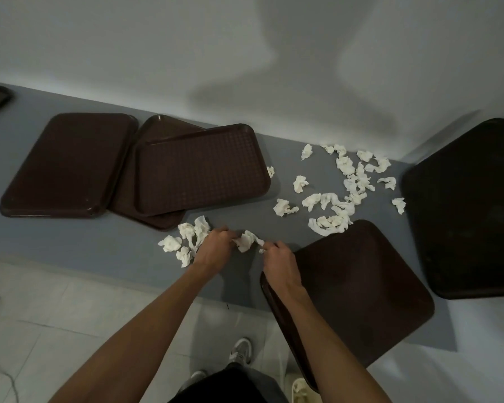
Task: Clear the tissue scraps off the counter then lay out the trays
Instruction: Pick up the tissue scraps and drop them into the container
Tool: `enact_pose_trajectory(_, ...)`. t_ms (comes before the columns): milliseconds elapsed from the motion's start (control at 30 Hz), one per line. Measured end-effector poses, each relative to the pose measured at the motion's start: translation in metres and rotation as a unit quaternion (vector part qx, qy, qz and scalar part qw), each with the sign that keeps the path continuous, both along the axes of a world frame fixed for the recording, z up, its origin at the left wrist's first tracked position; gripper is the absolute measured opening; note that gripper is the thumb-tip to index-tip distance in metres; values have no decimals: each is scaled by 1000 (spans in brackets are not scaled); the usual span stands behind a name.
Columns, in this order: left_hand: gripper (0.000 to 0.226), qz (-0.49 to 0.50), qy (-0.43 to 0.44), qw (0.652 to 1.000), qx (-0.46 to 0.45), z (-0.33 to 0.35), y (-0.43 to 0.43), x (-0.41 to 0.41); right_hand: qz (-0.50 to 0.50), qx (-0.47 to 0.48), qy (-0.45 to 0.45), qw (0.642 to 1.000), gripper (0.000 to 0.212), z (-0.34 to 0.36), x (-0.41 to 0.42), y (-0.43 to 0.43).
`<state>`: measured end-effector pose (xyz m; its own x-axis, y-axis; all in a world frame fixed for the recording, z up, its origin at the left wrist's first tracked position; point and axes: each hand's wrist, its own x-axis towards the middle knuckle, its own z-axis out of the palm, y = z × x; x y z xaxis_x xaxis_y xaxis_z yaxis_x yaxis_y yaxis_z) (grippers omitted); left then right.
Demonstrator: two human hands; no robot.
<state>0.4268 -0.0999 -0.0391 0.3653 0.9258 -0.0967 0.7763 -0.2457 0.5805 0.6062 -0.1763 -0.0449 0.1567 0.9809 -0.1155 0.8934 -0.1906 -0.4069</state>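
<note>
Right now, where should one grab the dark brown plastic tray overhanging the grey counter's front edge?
By the near rim of the dark brown plastic tray, coming from the front. That part hangs past the grey counter, so fingers can probably slip under it, thumb on top. The right hand is nearest, though it pinches a white tissue scrap.

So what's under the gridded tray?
A second brown tray pokes out behind and in front. A tissue scrap sits at the gridded tray's right edge; anything else beneath is covered.
</note>
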Motion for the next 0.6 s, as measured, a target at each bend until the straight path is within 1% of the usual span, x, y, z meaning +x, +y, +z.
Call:
enact_pose_trajectory(100,22,35,-17,999,17,8,1,-5,-54,6,40,998,18,7,7,1)
enact_pose_trajectory(233,19,64,-56,995,58,31,-2,-16,-118,52,91,987,14,21,9,-8)
enact_pose_trajectory(333,21,64,-92,991,74,51,-7,-24,-168,76,149,971,14,30,1,-16)
enact_pose_trajectory(433,23,59,-109,989,76,70,-18,-30,-217,124,210,945,7,46,-12,-27)
enact_pose_trajectory(500,21,53,-116,989,79,84,-27,-32,-261,132,276,916,3,52,-22,-33)
enact_pose_trajectory(533,20,48,-124,988,80,91,-33,-33,-288,121,332,890,3,54,-27,-37)
enact_pose_trajectory(600,18,39,-138,987,72,102,-44,-36,-319,95,456,825,8,55,-38,-47)
